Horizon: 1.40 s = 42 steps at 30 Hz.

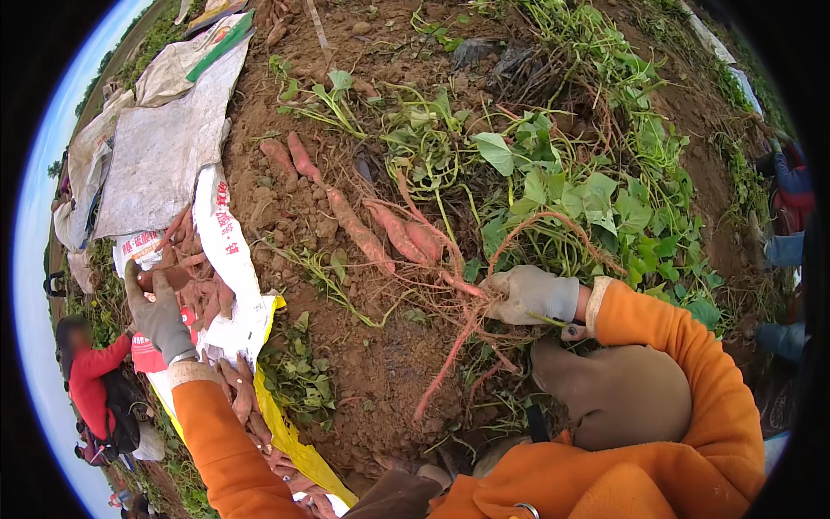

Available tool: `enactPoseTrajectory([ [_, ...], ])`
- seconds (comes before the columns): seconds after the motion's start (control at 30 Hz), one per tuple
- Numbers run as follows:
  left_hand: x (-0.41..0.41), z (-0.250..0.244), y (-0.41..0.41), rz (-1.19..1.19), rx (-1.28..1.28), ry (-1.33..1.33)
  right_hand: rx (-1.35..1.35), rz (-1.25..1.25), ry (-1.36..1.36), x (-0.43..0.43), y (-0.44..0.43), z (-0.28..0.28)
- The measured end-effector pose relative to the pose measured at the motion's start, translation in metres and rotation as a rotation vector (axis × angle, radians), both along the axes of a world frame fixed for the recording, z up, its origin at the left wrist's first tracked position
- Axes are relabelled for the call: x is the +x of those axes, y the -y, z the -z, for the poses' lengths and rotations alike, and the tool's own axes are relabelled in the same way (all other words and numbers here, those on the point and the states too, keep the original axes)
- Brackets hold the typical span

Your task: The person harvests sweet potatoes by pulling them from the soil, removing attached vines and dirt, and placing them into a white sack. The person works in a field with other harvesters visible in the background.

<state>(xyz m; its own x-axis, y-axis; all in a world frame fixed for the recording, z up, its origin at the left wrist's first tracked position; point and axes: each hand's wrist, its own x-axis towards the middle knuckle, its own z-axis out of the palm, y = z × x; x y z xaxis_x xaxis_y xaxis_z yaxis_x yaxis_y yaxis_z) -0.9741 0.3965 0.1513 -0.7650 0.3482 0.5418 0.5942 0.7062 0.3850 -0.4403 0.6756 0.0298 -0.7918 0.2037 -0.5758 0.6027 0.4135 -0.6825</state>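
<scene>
In a grey glove, my right hand [533,295] grips the root crown of a sweet potato plant. From that crown hang reddish sweet potatoes [397,232], thin roots and a curved pink root [538,220]. My left hand [157,318], also gloved, reaches over the pile of sweet potatoes [214,292] on the white woven sacks at the left. Its fingers lie around a reddish sweet potato [170,277]; how firmly they hold it is hard to tell. A long sweet potato [353,227] lies on the soil between my hands.
White woven sacks [155,156] cover the upper left, and a yellow-edged sack [285,428] with more sweet potatoes runs below. Leafy vines [622,207] tangle on the right. A person in red [94,383] is at the left; another [791,188] is at the far right.
</scene>
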Motion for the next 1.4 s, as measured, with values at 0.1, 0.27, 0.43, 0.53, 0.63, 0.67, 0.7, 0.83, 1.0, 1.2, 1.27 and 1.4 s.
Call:
enactPoseTrajectory([
  [0.1,0.030,0.020,-0.055,-0.031,-0.421,-0.309,-0.030,-0.001,0.000,0.002,0.000,-0.001],
  [0.27,0.227,0.122,-0.187,1.100,-1.114,-0.085,-0.016,-0.031,0.005,0.007,-0.003,0.016],
  [0.43,0.274,0.177,-0.230,1.253,-1.389,-0.143,-0.041,0.008,0.022,0.001,0.004,-0.009],
  [0.53,0.268,0.178,-0.238,1.199,-1.331,-0.009,-0.264,0.218,0.065,0.001,0.001,-0.017],
  [0.63,0.239,0.161,-0.220,1.022,-0.906,0.293,-0.473,0.426,-0.043,0.014,-0.002,-0.002],
  [0.67,0.238,0.129,-0.219,1.001,-0.910,0.290,-0.522,0.480,-0.056,0.020,-0.006,0.005],
  [0.7,0.240,0.102,-0.215,0.975,-0.914,0.290,-0.573,0.531,-0.066,0.024,-0.007,0.007],
  [0.83,0.249,0.071,-0.203,0.722,-0.750,0.590,-0.429,0.468,-0.167,0.014,-0.006,-0.004],
  [1.0,0.272,0.144,-0.124,0.581,-0.204,1.293,-0.081,0.208,-0.109,0.014,-0.001,-0.001],
  [1.2,0.268,0.103,-0.107,0.476,-0.844,0.838,0.019,0.034,-0.163,0.014,-0.002,0.006],
  [1.27,0.254,0.108,-0.124,0.490,-0.631,0.850,0.010,0.096,-0.253,0.009,0.007,0.021],
  [1.4,0.247,0.148,-0.150,0.457,-0.604,0.891,-0.096,0.095,-0.226,-0.016,0.000,-0.024],
])
